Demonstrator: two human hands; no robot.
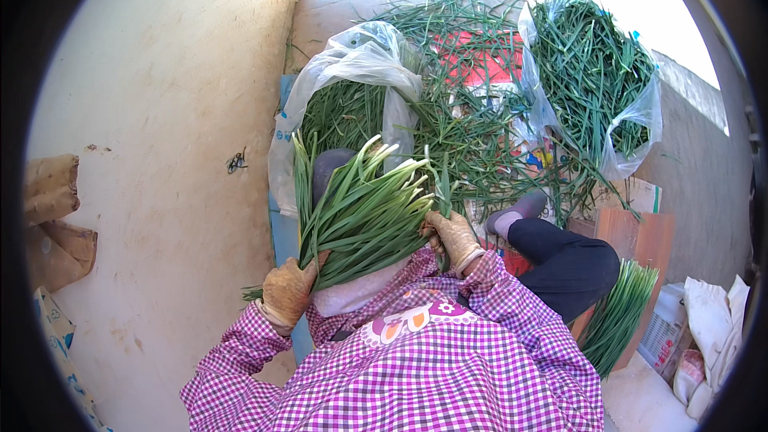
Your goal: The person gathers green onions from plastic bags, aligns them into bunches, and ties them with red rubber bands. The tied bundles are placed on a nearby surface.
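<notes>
A large bunch of garlic chives (366,216), white stalk ends pointing up and right, lies across my lap on a pale cloth (360,291). My left hand (289,289), in a soiled work glove, is closed around leaves at the bunch's lower left, and green tips stick out behind the wrist. In my gloved right hand (454,240) is a small cluster of chives (444,189), held upright beside the white ends; some leaf hangs below the fist. The fingertips of both hands are partly hidden.
Ahead stands an open plastic bag (348,66) of green leaves. Another full bag (591,72) is at upper right. Loose leaves (480,126) litter the ground between them. A neat chive bundle (624,312) rests on a wood-grained board (651,252) by my right knee. A wall (162,132) rises at left.
</notes>
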